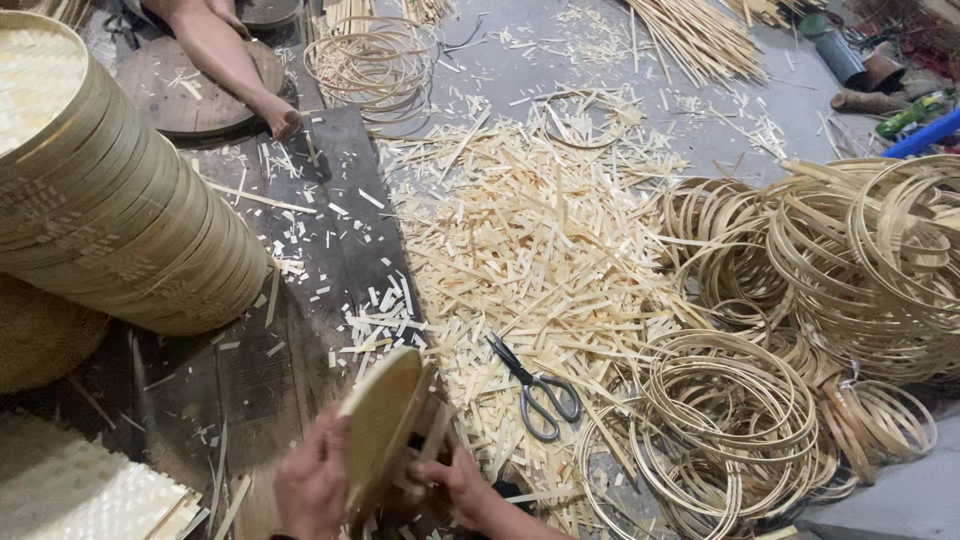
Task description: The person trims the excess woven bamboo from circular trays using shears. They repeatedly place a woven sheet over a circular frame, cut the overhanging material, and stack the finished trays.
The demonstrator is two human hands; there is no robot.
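Observation:
Near the bottom edge, my left hand (312, 485) grips the near rim of a round woven bamboo lid (380, 420), held on edge and tilted. My right hand (462, 488) holds its underside, fingers curled around the bamboo ring there. Grey-handled scissors (535, 390) lie on the cuttings just right of the lid, touching neither hand.
A tall stack of finished bamboo lids (110, 200) leans at the left. Bamboo offcuts (530, 240) cover the middle floor. Piles of bamboo hoops (850, 260) fill the right side. Woven mats (75, 490) lie at bottom left. Another person's foot (278, 118) rests on a round wooden board (180, 85).

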